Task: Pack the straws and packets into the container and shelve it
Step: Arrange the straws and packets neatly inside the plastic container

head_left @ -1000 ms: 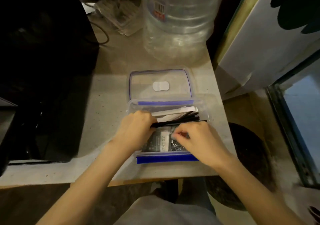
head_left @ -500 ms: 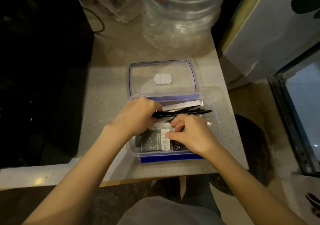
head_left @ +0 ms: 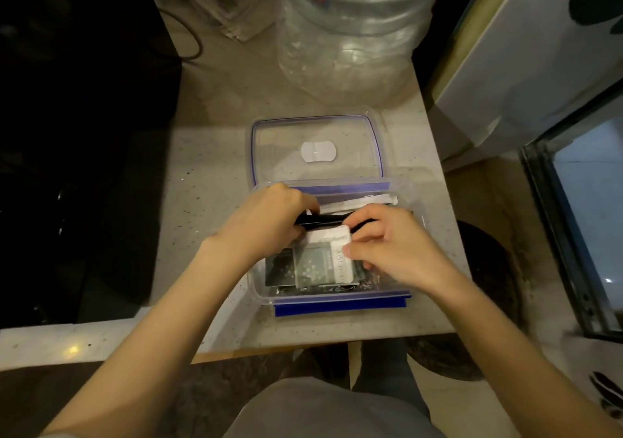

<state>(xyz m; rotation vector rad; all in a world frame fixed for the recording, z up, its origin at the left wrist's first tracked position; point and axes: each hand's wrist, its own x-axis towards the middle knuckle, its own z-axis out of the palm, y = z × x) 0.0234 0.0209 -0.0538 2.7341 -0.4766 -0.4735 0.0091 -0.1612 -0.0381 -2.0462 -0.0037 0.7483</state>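
A clear plastic container [head_left: 337, 297] with blue clips sits near the table's front edge, its lid [head_left: 317, 149] lying flat just behind it. Inside are dark and silver packets [head_left: 313, 265], black straws [head_left: 325, 219] and white paper-wrapped straws [head_left: 357, 200] along the far side. My left hand [head_left: 269, 220] is inside the container, closed around the left end of the black straws. My right hand [head_left: 391, 245] presses its fingers on the packets, thumb on the top white-edged packet, and covers the straws' right ends.
A large clear water bottle [head_left: 350, 29] stands behind the lid. A black appliance [head_left: 77, 134] fills the left side, with a cable [head_left: 192, 43] beside it. A white panel [head_left: 526, 59] and a dark-framed glass door [head_left: 586, 208] lie to the right, past the table [head_left: 209, 174] edge.
My right hand has moved up over the packets, pressing them down toward the straws. The left hand keeps its hold on the black straws. The camera has tilted closer.
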